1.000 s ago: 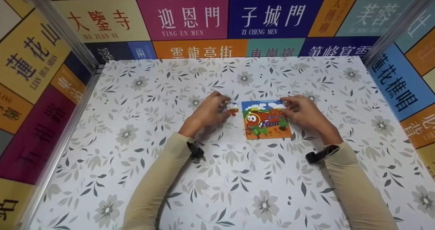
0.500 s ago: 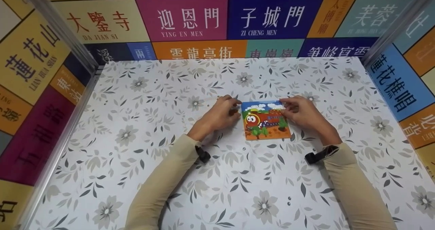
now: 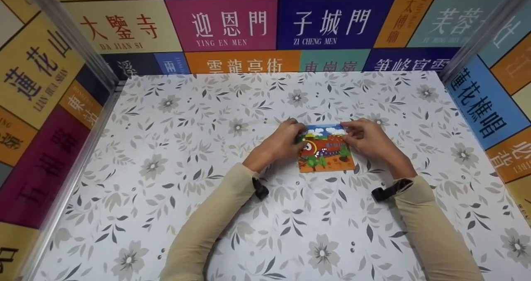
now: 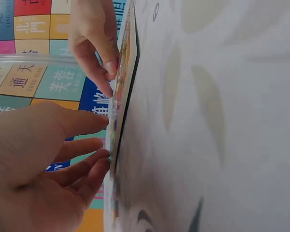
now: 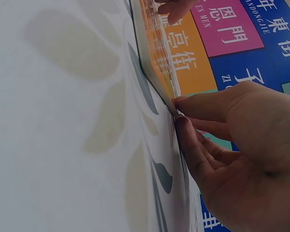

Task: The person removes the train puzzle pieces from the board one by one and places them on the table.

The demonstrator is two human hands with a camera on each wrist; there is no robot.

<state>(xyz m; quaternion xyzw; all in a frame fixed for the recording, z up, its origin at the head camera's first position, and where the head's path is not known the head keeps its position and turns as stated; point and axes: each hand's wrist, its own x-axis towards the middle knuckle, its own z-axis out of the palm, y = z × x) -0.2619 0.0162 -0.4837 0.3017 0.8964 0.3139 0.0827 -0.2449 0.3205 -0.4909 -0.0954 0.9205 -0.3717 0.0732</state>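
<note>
A small square jigsaw puzzle (image 3: 325, 158) with a smiling red train, clouds and an orange ground lies flat on the table. My left hand (image 3: 284, 140) is over its upper left part, thumb and fingers bent at the picture's surface. The loose puzzle piece it carried is hidden behind those fingers. At the upper right edge my right hand (image 3: 368, 138) pinches the puzzle; in the right wrist view its thumb and index finger (image 5: 183, 126) meet at a corner of the board. The left wrist view shows the puzzle (image 4: 124, 92) edge-on, with the left fingertips (image 4: 102, 154) touching it.
A white cloth with grey flowers and leaves covers the table (image 3: 232, 239). Colourful panels with Chinese lettering (image 3: 232, 23) stand behind it and along both sides. Each wrist carries a black strap with a small camera (image 3: 383, 193).
My left hand has moved right from beside the puzzle to over its upper left part, taking the loose piece along. The right hand has stayed at the right edge.
</note>
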